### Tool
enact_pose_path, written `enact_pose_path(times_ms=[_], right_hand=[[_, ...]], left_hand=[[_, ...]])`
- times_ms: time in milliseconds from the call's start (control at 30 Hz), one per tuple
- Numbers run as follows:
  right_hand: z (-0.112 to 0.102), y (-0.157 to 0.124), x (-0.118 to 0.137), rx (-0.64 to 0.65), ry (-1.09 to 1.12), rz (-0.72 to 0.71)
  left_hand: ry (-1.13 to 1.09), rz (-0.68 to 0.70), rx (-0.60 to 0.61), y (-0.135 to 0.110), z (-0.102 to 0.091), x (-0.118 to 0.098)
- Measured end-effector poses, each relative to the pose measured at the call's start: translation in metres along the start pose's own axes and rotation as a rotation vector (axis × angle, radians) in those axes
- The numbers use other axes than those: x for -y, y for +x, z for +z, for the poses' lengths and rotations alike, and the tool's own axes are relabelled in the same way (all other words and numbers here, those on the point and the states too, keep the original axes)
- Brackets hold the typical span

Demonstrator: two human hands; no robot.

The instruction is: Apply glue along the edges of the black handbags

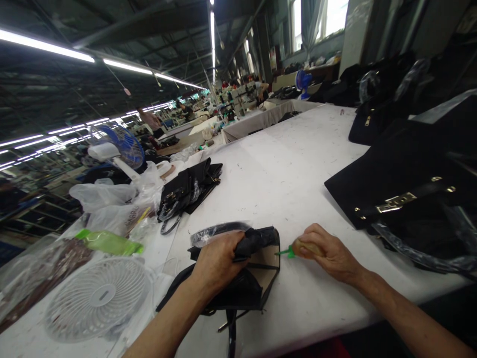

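My left hand (219, 263) is closed on a black handbag (238, 293), which lies on its side on the white table (268, 189). The bag's beige inside shows on the right, and a plastic-wrapped handle lies along its far side. In my right hand (331, 253) is a small tool (307, 248) with a tan bulb-shaped grip and a green tip. That tip points left and is at the bag's right edge; whether it touches cannot be made out.
Folded black bags (190, 186) lie beyond my left hand. Large black bags with gold hardware (402, 184) cover the right side. A white fan (99, 296), a green bottle (110, 242) and plastic wrapping (104, 199) crowd the left. A blue fan (122, 144) stands behind them.
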State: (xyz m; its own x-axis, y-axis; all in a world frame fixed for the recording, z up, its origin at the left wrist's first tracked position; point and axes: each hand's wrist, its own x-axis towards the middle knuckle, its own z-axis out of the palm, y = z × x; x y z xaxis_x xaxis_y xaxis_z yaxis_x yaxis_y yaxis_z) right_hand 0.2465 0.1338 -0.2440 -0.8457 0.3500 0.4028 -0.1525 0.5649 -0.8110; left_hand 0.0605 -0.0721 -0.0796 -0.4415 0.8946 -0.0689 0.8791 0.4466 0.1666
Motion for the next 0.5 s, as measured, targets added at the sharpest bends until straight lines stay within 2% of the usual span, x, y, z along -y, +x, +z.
enact_pose_path(times_ms=[67, 233, 500], right_hand=[[-0.001, 0.0, 0.0, -0.044, -0.014, 0.021], [-0.001, -0.008, 0.004, -0.022, 0.022, 0.035], [0.012, -0.018, -0.003, -0.22, 0.006, 0.051]], left_hand=[[-0.008, -0.012, 0.014, -0.001, 0.002, 0.001], [-0.029, -0.059, 0.052, -0.006, 0.007, 0.003], [-0.09, -0.063, 0.044, -0.018, 0.012, -0.001]])
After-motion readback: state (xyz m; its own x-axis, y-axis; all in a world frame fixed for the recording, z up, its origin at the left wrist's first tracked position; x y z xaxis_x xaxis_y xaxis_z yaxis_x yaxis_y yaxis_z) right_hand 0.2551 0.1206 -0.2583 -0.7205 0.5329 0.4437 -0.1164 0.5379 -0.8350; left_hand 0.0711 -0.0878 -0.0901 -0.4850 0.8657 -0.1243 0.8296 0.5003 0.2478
